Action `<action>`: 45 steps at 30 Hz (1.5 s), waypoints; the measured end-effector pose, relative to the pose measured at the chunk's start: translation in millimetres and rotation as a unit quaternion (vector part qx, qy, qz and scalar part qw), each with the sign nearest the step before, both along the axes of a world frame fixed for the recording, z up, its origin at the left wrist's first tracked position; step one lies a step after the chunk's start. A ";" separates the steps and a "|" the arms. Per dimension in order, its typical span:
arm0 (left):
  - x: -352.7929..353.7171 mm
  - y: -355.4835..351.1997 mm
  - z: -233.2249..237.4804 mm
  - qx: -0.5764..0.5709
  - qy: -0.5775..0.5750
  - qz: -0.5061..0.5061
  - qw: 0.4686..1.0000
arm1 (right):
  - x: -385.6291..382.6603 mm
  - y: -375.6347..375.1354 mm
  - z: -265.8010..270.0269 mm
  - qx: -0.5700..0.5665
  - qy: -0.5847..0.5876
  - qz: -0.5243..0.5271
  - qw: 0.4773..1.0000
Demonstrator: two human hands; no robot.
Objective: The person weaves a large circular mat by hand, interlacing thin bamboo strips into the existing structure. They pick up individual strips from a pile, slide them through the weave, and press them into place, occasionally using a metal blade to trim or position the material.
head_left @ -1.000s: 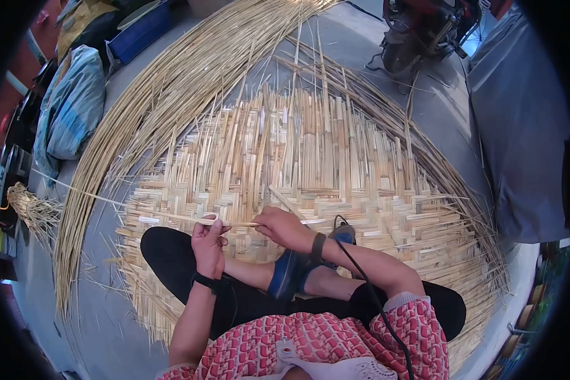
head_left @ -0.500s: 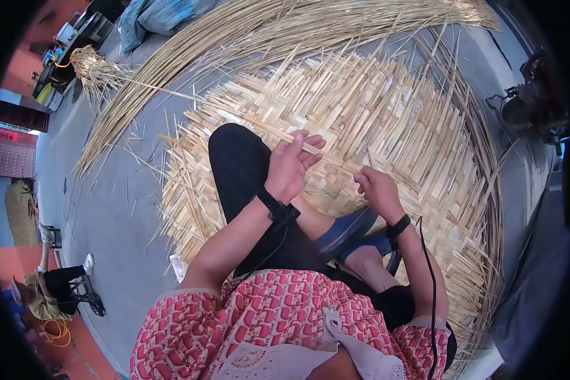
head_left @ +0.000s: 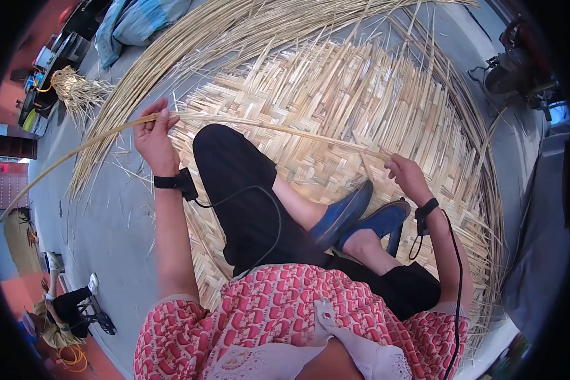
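A long pale reed strip [head_left: 285, 130] stretches across my lap, above the woven mat. My left hand [head_left: 156, 140] is out to the left beyond my knee, its fingers closed around the strip. From there the strip's long end bends down toward the left edge of the view. My right hand [head_left: 410, 178] pinches the strip near its other end, over the right part of the mat. Beneath me lies the woven reed mat [head_left: 418, 126], with a herringbone pattern and ragged, loose ends around its edge.
Long bundles of reeds [head_left: 171, 54] curve around the mat's far side. A tied bunch of straw [head_left: 76, 92] and a blue plastic sheet [head_left: 149, 22] lie at the upper left. Another person [head_left: 60, 310] sits at the lower left. Dark machinery [head_left: 519, 73] stands at the right.
My left hand has moved far out to the left along the strip. My right hand has shifted slightly right. The strip now spans a wide gap between my hands.
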State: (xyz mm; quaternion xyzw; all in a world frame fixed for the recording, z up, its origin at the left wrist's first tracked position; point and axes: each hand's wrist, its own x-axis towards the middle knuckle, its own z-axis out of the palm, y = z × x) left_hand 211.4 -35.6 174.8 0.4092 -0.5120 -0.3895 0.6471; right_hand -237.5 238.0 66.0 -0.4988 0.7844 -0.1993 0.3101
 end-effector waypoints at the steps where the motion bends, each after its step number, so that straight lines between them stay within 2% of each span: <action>1: 13.2 -9.0 0.8 0.006 -0.001 -0.002 1.000 | -10.2 10.4 5.1 0.004 -0.034 -0.013 0.999; 2: 24.1 -16.9 1.3 0.013 -0.002 -0.003 1.000 | -26.5 23.9 1.1 -0.016 -0.041 -0.008 0.999; 4: 38.9 -30.9 0.7 0.034 -0.018 0.005 0.999 | -45.0 50.3 5.8 -0.033 0.018 -0.020 0.999; 6: 46.7 -44.6 -0.8 0.055 -0.033 0.008 0.998 | -59.2 76.2 14.5 0.021 0.101 -0.029 0.994; 9: 46.9 -59.9 2.0 0.062 -0.114 0.028 0.991 | -74.1 119.6 21.3 0.078 0.117 -0.046 0.989; 12: 62.6 -84.3 10.6 0.088 -0.145 0.007 0.985 | -86.6 162.6 13.5 0.125 0.143 -0.046 0.981; 14: 72.0 -97.4 12.2 0.125 -0.146 -0.007 0.981 | -90.4 178.0 10.0 0.113 0.121 0.005 0.986; 16: 87.1 -113.2 7.6 0.204 -0.107 -0.027 0.973 | -87.4 181.1 -1.2 0.104 0.152 0.016 0.983; 17: 81.9 -114.1 3.6 0.220 -0.127 0.029 0.967 | -86.0 179.8 -8.0 0.106 0.141 0.006 0.984; 18: 76.3 -113.5 -1.0 0.239 -0.146 0.088 0.956 | -76.0 168.9 4.6 0.131 0.050 -0.058 0.988; 19: 65.9 -105.0 0.0 0.232 -0.136 0.079 0.960 | -76.0 171.6 -2.6 0.078 0.031 -0.044 0.996; 20: 52.1 -85.9 5.7 0.210 -0.185 0.008 0.960 | -74.9 167.1 -1.3 0.060 0.099 0.040 0.992; 22: -1.5 -36.8 33.3 0.182 -0.247 -0.150 0.940 | -60.7 140.1 24.4 0.120 0.090 0.059 0.987; 24: -63.8 11.6 44.6 0.223 -0.226 -0.320 0.893 | -59.3 127.0 22.9 0.112 0.117 0.092 0.983; 25: -92.8 32.7 40.8 0.250 -0.201 -0.413 0.852 | -55.3 120.3 29.5 0.104 0.123 0.093 0.983; 27: -150.5 62.8 18.7 0.275 -0.182 -0.565 0.757 | -55.2 116.6 28.9 0.097 0.105 0.091 0.985; 28: -180.0 67.6 4.8 0.271 -0.216 -0.611 0.712 | -53.9 115.8 27.6 0.091 0.083 0.091 0.988; 30: -242.7 62.8 -37.4 0.267 -0.225 -0.636 0.688 | -47.9 121.3 39.2 0.130 0.078 0.095 0.984; 32: -299.0 46.3 -88.1 0.294 -0.246 -0.593 0.708 | -51.7 137.8 39.7 0.143 0.042 0.148 0.978; 34: -346.5 32.9 -134.3 0.295 -0.313 -0.558 0.710 | -46.5 156.9 45.9 0.195 0.046 0.156 0.967; 35: -370.4 24.5 -153.2 0.286 -0.311 -0.561 0.712 | -43.1 168.7 45.9 0.178 0.094 0.171 0.964; 37: -403.8 15.8 -200.4 0.201 -0.427 -0.491 0.732 | -38.8 186.5 41.7 0.134 0.187 0.193 0.954; 38: -417.7 9.7 -231.4 0.026 -0.486 -0.423 0.765 | -41.6 189.6 39.4 0.139 0.178 0.201 0.953; 40: -439.2 9.5 -245.5 0.061 -0.484 -0.390 0.781 | -48.0 188.6 31.6 0.135 0.161 0.118 0.971; 41: -446.5 11.4 -243.3 0.074 -0.511 -0.368 0.773 | -46.9 182.7 39.8 0.128 0.129 0.075 0.980; 42: -455.1 10.0 -247.4 0.040 -0.542 -0.327 0.773 | -48.9 181.3 36.7 0.128 0.119 0.084 0.981; 44: -465.8 -1.9 -256.5 0.123 -0.495 -0.411 0.756 | -56.5 178.8 28.1 0.105 0.087 0.067 0.988; 45: -467.8 -1.7 -247.6 0.127 -0.498 -0.406 0.755 | -57.7 179.0 22.2 0.079 0.089 0.077 0.990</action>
